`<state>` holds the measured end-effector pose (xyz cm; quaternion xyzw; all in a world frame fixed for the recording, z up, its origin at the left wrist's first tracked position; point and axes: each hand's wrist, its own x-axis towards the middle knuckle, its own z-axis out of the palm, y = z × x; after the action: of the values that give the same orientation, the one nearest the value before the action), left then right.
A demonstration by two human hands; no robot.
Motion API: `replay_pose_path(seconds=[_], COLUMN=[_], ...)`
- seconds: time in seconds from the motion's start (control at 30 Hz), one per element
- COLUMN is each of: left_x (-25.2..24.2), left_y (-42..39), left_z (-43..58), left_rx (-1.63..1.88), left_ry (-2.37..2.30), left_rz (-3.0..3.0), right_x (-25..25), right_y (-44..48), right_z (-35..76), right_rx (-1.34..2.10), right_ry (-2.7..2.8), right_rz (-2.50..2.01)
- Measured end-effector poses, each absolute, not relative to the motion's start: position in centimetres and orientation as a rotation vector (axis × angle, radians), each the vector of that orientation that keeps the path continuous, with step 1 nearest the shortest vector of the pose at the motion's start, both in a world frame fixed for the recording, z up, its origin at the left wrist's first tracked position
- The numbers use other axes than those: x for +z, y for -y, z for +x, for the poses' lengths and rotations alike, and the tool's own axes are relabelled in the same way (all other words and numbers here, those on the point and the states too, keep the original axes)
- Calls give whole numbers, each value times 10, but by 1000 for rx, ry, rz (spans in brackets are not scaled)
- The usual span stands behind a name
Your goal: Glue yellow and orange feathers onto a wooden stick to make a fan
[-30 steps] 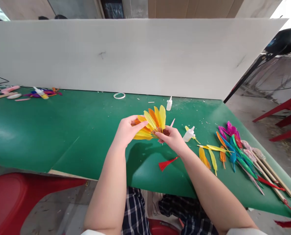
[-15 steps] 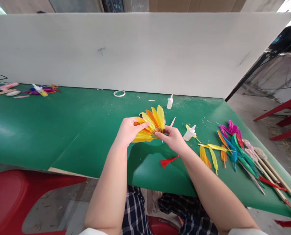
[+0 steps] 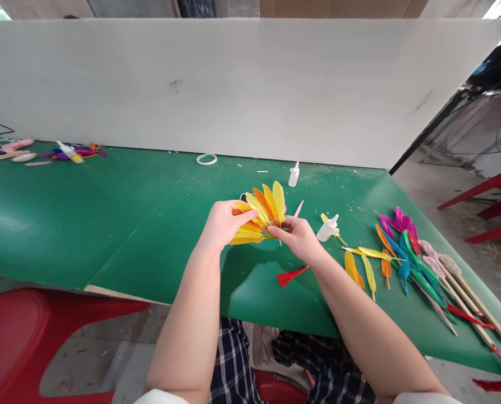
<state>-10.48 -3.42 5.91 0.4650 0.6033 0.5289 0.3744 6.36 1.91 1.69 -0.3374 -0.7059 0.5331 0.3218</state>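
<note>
A fan of yellow and orange feathers [image 3: 269, 203] is spread between my two hands, above the middle of the table. My left hand [image 3: 225, 222] grips its left side, thumb lying over the feathers. At the base, where the quills meet, my right hand [image 3: 297, 235] pinches the fan between thumb and fingers. Below my right hand a red tassel [image 3: 291, 277] hangs or lies; its upper end is hidden. Just behind the fan, a pale pink pointed piece [image 3: 298, 209] sticks out. What the fan is fixed to is mostly covered by my hands.
Two white glue bottles, one upright [image 3: 293, 174] and one tilted [image 3: 328, 228], stand near my right hand. Loose yellow feathers [image 3: 353, 269], coloured feathers [image 3: 405, 252] and wooden sticks [image 3: 464, 297] lie right. A white ring [image 3: 207, 159] lies by the white board [image 3: 242, 90]. A red stool [image 3: 14, 336] stands left.
Almost nothing differs. The whole view has shifted slightly, and both hands keep the same grip on the feather fan.
</note>
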Motion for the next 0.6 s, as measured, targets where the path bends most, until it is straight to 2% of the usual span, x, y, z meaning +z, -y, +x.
replay_pose_path(seconds=[0.6], left_x=[57], left_y=[33], left_z=[-106], left_rx=[1346], left_ry=[-1529], left_rz=[1171], right_x=[16], right_y=[-19], right_z=[64], right_rx=[1409], right_ry=[1845], right_rz=[-877])
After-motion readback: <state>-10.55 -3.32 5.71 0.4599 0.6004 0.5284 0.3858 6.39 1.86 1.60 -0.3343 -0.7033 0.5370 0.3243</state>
